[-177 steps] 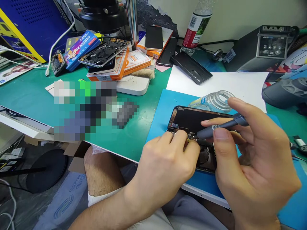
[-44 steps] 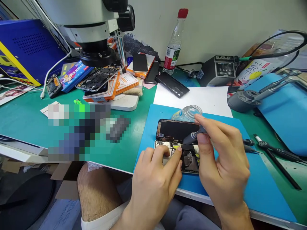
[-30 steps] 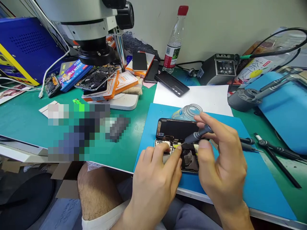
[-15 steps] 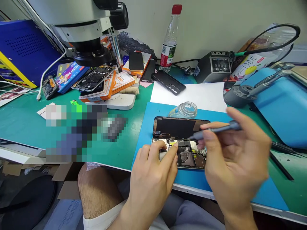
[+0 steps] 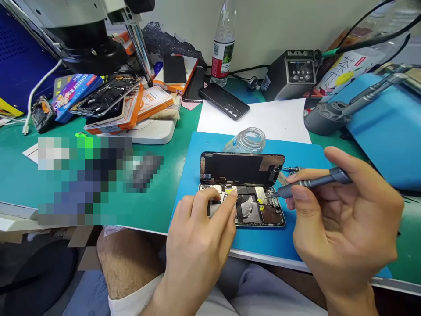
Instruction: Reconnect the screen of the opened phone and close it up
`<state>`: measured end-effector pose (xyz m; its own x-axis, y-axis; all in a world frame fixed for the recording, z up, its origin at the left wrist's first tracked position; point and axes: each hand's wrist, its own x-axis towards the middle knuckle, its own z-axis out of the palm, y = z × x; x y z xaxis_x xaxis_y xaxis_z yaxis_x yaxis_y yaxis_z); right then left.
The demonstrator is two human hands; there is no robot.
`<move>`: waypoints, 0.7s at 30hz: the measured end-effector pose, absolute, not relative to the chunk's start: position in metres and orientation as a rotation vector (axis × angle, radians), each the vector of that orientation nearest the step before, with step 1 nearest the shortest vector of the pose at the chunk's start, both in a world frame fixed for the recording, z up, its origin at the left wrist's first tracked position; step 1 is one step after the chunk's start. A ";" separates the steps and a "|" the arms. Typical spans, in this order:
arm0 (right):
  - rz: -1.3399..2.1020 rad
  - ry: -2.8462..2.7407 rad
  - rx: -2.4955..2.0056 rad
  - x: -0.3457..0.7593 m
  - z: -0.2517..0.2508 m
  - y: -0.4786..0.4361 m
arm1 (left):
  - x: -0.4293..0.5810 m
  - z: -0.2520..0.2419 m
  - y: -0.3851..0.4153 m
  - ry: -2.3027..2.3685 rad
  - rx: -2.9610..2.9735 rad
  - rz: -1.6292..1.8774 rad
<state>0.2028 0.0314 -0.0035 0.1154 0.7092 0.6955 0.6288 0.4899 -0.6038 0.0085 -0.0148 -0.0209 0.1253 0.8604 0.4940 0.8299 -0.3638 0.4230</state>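
Note:
An opened smartphone (image 5: 252, 210) lies on the blue mat (image 5: 190, 171), its inner parts bare. The detached display (image 5: 240, 169) stands tilted up along the phone's far edge. My left hand (image 5: 199, 235) is curled over the phone's left end, gripping it, with a fingertip pressed on the parts near the upper middle. Between the thumb and fingers of my right hand (image 5: 348, 219) is a grey precision screwdriver (image 5: 309, 182). Its thin tip points left at the upper right of the phone's insides; whether it touches there I cannot tell.
A glass jar (image 5: 251, 140) stands behind the display. Farther back are a black phone cover (image 5: 225, 101), a plastic bottle (image 5: 223, 52) and a black box device (image 5: 291, 74). A microscope (image 5: 94, 48) overhangs stacked phones and boxes at left. A grey holder (image 5: 329, 116) stands right.
My right hand with the screwdriver has moved right and slightly down, from the display's lower edge to the phone's right part. My left hand stays on the phone. The whole view has shifted.

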 end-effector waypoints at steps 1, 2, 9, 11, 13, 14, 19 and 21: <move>0.078 -1.579 -1.201 0.202 -0.003 0.030 | 0.008 -0.021 -0.015 1.744 2.328 1.066; 0.068 -1.587 -1.217 0.201 -0.003 0.029 | 0.008 -0.021 -0.015 1.744 2.331 1.062; 0.053 -1.652 -1.237 0.201 -0.004 0.025 | 0.008 -0.020 -0.015 1.743 2.332 1.064; 0.057 -1.655 -1.226 0.201 -0.004 0.024 | 0.008 -0.020 -0.015 1.743 2.331 1.063; 0.064 -1.658 -1.218 0.202 -0.004 0.024 | 0.008 -0.020 -0.015 1.741 2.329 1.063; 0.066 -1.660 -1.216 0.202 -0.004 0.025 | 0.008 -0.019 -0.015 1.740 2.328 1.067; 0.100 -1.599 -1.160 0.200 0.000 0.030 | 0.009 -0.019 -0.014 1.745 2.323 1.078; 0.106 -1.543 -1.105 0.196 0.004 0.032 | 0.009 -0.018 -0.015 1.745 2.319 1.072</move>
<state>0.1959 0.0324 0.0044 0.1230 0.6778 0.7249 0.5723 0.5483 -0.6098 0.0094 -0.0145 -0.0184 0.1242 0.8615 0.4923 0.8284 -0.3632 0.4265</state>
